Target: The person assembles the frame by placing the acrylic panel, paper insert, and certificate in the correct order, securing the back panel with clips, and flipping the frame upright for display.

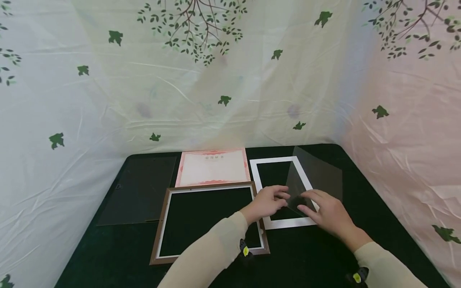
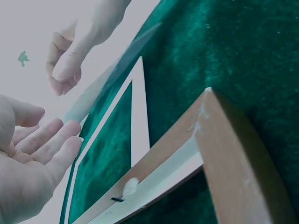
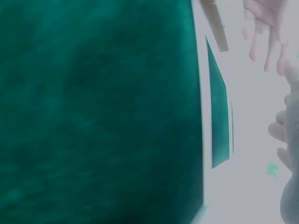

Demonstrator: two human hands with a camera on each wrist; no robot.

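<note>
Clear sheet (image 1: 317, 176) is tilted up over the white mat (image 1: 259, 176), pinched at its near edge by the right hand (image 1: 329, 214); left hand (image 1: 268, 202), fingers relaxed, touches its corner. Wooden frame (image 1: 163, 224), certificate (image 1: 212, 168) and dark backing (image 1: 138, 190) lie separate on the tabletop (image 1: 324, 256) — assembly looks barely begun.

Your surface (image 1: 324, 256) is dark green velvet. You have a brown frame (image 1: 162, 228) with a white inner edge, a white mat (image 1: 288, 223), a clear sheet (image 1: 318, 176), and a cream certificate (image 1: 212, 168) bordered in red. Behind hangs a pale curtain (image 1: 108, 100) printed with green birds and leafy branches.
</note>
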